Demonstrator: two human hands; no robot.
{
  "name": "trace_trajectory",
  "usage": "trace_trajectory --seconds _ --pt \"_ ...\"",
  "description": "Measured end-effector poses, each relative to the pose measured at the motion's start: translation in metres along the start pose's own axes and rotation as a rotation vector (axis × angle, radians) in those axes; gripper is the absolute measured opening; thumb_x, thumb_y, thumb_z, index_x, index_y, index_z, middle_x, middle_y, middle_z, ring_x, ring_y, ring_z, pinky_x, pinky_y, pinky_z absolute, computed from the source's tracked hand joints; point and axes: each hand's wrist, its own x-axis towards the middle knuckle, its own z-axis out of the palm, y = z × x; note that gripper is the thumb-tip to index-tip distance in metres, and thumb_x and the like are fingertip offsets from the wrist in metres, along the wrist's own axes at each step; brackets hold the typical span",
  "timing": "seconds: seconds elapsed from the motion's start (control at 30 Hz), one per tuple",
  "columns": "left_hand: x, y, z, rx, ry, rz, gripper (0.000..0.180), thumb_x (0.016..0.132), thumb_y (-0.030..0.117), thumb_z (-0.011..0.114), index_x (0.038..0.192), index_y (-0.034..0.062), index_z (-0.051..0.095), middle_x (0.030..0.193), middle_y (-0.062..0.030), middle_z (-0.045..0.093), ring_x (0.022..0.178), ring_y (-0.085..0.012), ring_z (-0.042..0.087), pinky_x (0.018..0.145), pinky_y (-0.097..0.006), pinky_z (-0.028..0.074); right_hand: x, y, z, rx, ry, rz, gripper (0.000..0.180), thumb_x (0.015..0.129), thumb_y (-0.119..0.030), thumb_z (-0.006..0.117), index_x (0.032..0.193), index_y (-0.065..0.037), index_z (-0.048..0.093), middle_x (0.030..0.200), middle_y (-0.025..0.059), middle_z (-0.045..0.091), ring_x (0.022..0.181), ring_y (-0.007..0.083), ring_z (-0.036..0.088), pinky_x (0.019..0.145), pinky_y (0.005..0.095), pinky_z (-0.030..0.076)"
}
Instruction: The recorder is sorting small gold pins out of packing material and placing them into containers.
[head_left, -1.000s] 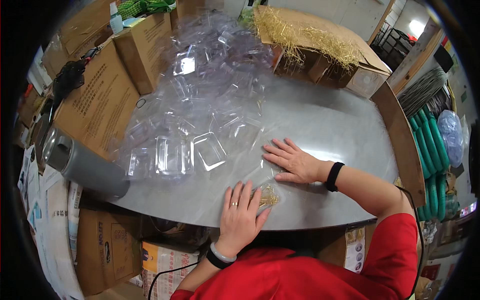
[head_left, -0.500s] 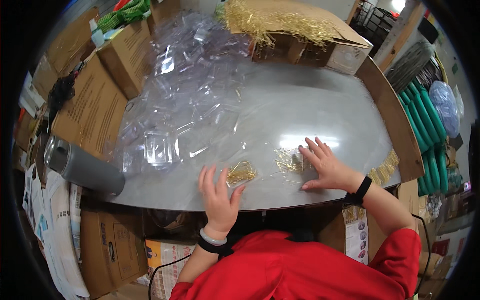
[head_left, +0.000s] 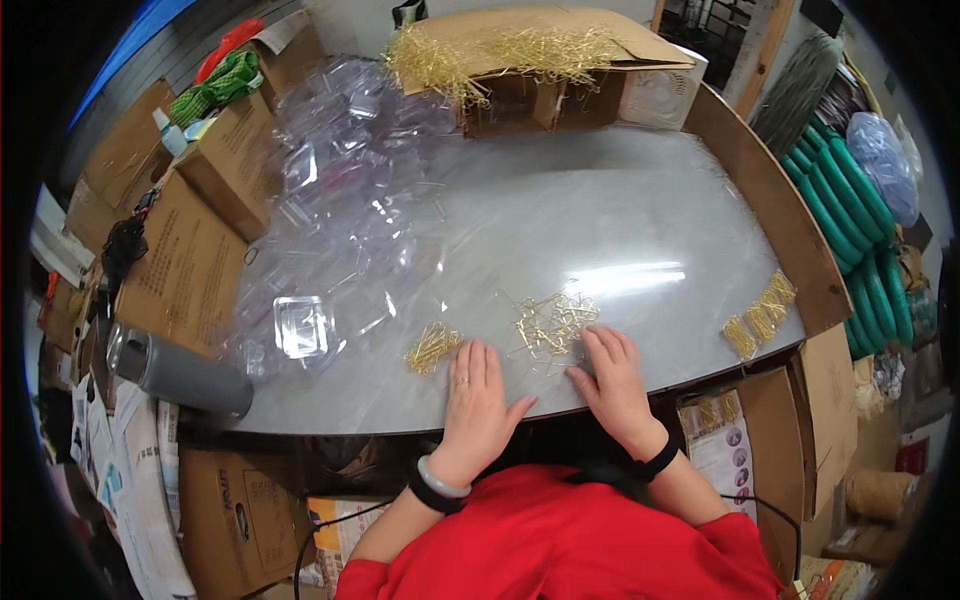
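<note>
My left hand (head_left: 475, 400) lies flat near the table's front edge, its fingers stretched out and holding nothing. Just left of its fingertips is a small bunch of thin gold wire pieces (head_left: 433, 347), lying roughly side by side. To the right, my right hand (head_left: 618, 385) rests with fingers extended and thumb apart, also holding nothing. Its fingertips are at the lower right edge of a loose, tangled pile of gold wire pieces (head_left: 550, 325), some with bent, hook-like ends. Several neater gold wire bundles (head_left: 760, 318) lie in a row at the table's right edge.
Many clear plastic boxes (head_left: 303, 328) cover the left of the grey table (head_left: 600, 220). A grey bottle (head_left: 190, 375) leans at the front left. At the back, more gold wire (head_left: 550, 55) lies on a cardboard box (head_left: 510, 105). Cardboard walls (head_left: 775, 200) border the right side.
My right hand has come down from the loose pile's right side to its lower edge. My left hand has moved right, from the small bunch's left side to its right. The view has shifted.
</note>
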Motion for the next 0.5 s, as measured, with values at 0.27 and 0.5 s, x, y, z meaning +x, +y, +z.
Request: trace_trajectory --seconds 0.27,0.5 --pt "0.025 0.002 0.018 0.002 -0.069 0.088 0.080 0.091 0.037 0.069 0.147 -0.0085 0.035 0.150 -0.0260 0.040 0.144 -0.0431 0.032 0.120 -0.054 0.022 0.007 0.001 0.014 0.056 -0.010 -0.200 0.029 0.084 -0.002 0.067 0.112 -0.006 0.068 0.114 0.0070 0.068 0.104 0.0308 0.061 0.092 0.0411 0.048" --pt "0.019 -0.003 0.017 -0.032 -0.045 0.153 0.072 0.091 0.030 0.069 0.146 -0.0047 0.039 0.146 -0.0236 0.044 0.140 -0.0435 0.037 0.119 -0.053 0.025 0.015 0.014 0.002 0.143 0.063 -0.044 0.032 0.088 -0.011 0.069 0.118 -0.001 0.064 0.116 0.0151 0.065 0.107 0.0364 0.057 0.095 0.0439 0.045"
